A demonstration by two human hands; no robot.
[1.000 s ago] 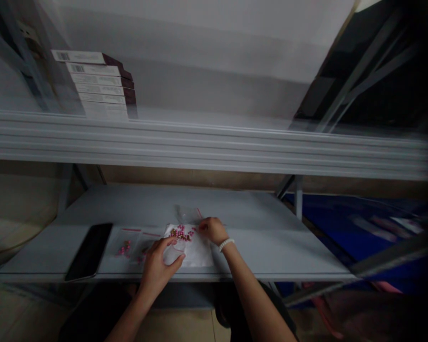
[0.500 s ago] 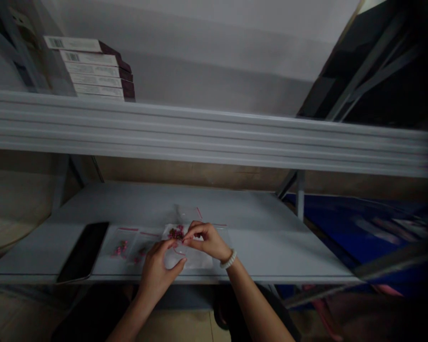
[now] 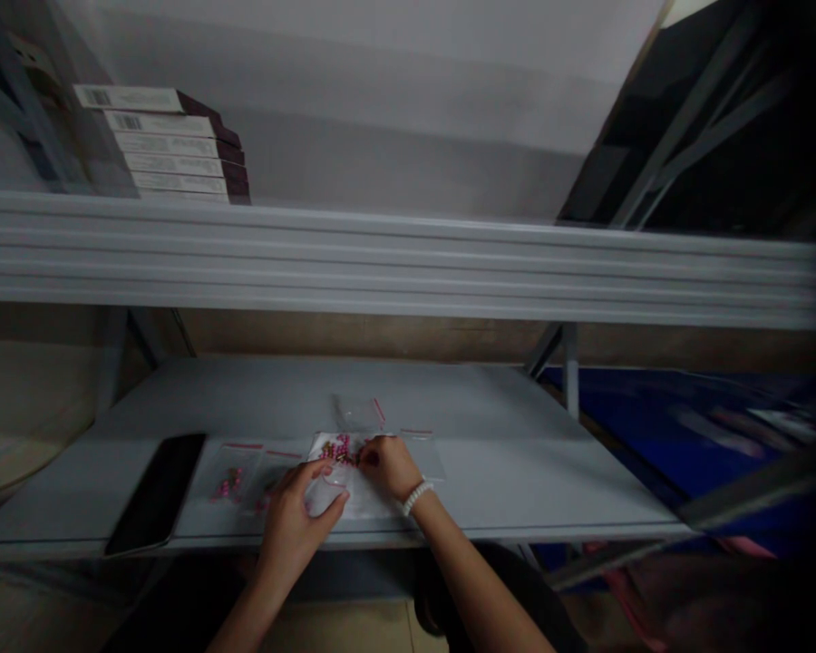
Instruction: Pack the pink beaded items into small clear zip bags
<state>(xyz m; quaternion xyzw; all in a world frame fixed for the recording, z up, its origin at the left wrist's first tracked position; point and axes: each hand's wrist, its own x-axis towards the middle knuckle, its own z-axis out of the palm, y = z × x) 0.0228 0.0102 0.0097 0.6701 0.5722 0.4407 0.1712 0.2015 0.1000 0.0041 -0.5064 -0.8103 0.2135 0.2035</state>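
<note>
Small pink and gold beads [image 3: 335, 447] lie in a heap on a white sheet [image 3: 374, 504] on the lower shelf. Over the sheet's left side, my left hand [image 3: 300, 508] has thumb and fingers apart, around a small clear bag [image 3: 335, 478] with a red line. Whether it touches the bag is unclear. My right hand [image 3: 389, 464], with a white bracelet at the wrist, is at the right edge of the beads, fingers pinched together; what is between them is too small to make out. A clear bag with beads [image 3: 229, 482] lies left of my hands.
A black phone-like slab [image 3: 156, 492] lies at the left. Clear bags lie behind the sheet [image 3: 359, 414] and right of it [image 3: 422, 452]. The upper shelf edge [image 3: 408, 268] spans above, holding stacked boxes [image 3: 170, 145]. Blue material [image 3: 653, 444] is at the right.
My right hand has turned and drawn slightly right, its fingers now curled downward. More of the beads show, spread wider on the sheet. The view has shifted slightly.
</note>
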